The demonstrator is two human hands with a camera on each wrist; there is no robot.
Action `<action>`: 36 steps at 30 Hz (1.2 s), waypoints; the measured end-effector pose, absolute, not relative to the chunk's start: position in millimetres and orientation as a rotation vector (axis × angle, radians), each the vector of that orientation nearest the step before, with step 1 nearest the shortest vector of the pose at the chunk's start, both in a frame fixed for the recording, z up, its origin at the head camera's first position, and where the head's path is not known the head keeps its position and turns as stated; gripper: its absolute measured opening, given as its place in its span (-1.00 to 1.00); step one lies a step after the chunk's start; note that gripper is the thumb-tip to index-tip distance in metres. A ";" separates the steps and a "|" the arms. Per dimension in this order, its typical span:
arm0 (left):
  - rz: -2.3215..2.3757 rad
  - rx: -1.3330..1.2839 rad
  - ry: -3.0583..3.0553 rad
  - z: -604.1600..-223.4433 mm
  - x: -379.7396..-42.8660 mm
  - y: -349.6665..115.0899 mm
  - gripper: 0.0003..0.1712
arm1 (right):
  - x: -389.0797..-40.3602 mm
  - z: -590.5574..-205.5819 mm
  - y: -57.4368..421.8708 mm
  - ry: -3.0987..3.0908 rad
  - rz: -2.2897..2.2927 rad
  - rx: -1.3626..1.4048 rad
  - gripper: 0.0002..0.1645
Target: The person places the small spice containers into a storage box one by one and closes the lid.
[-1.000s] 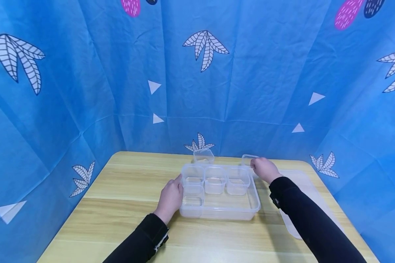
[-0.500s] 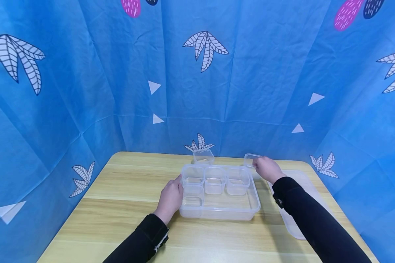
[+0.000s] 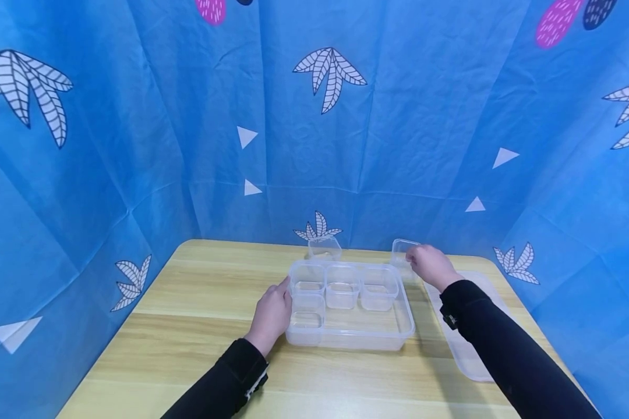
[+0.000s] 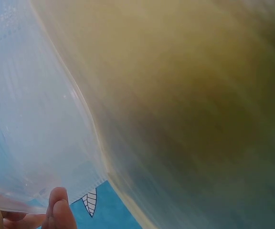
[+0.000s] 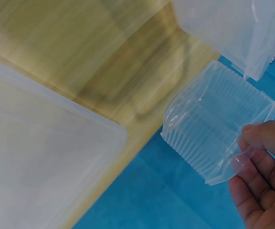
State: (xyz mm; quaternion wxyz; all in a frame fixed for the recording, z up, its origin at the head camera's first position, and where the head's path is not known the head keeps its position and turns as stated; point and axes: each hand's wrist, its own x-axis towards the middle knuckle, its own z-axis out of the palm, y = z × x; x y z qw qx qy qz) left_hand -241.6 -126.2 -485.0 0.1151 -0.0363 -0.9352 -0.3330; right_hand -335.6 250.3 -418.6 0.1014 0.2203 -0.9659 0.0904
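A large clear plastic box (image 3: pixel 364 340) stands on the table with several small clear containers (image 3: pixel 342 291) inside, along its far side and left end. My left hand (image 3: pixel 270 311) holds the box at its left side; in the left wrist view its fingertips (image 4: pixel 58 202) lie against the box wall. Past the box's far right corner, my right hand (image 3: pixel 431 265) pinches another small clear container (image 5: pixel 218 119) by its rim, thumb on one face and fingers behind. This container is tilted, with ribbed walls, and my hand partly covers it in the head view.
One more small clear container (image 3: pixel 325 249) stands behind the box, near the table's far edge. A flat translucent lid (image 3: pixel 469 349) lies on the right under my right forearm. A blue patterned curtain (image 3: pixel 314 145) hangs around the wooden table (image 3: pixel 188 326).
My right hand has moved a little to the right, away from the box, carrying the small container, which now shows more upright. The left hand and the box stay in place.
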 end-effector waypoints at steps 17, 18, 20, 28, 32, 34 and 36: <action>-0.983 -0.075 -2.765 -484.3 -241.9 -125.6 -0.51 | -327.7 -399.6 250.2 -2.819 0.230 0.683 -0.82; -0.982 -0.076 -2.764 -484.4 -241.9 -125.7 -0.51 | -327.3 -398.1 250.0 -2.815 0.232 0.687 -0.82; -0.985 -0.077 -2.762 -484.3 -241.9 -125.8 -0.51 | -326.6 -395.5 249.8 -2.809 0.227 0.691 -0.82; -0.973 -0.082 -2.758 -485.3 -242.1 -125.7 -0.51 | -321.1 -384.9 249.7 -2.814 0.218 0.676 -0.84; -0.982 -0.078 -2.758 -485.4 -242.1 -125.7 -0.51 | -318.8 -379.9 249.1 -2.785 0.224 0.697 -0.85; -0.986 -0.078 -2.757 -485.2 -242.2 -125.7 -0.51 | -318.2 -377.8 248.7 -2.769 0.222 0.710 -0.85; -0.987 -0.080 -2.758 -485.5 -242.4 -125.6 -0.50 | -317.8 -376.3 248.4 -2.767 0.215 0.712 -0.84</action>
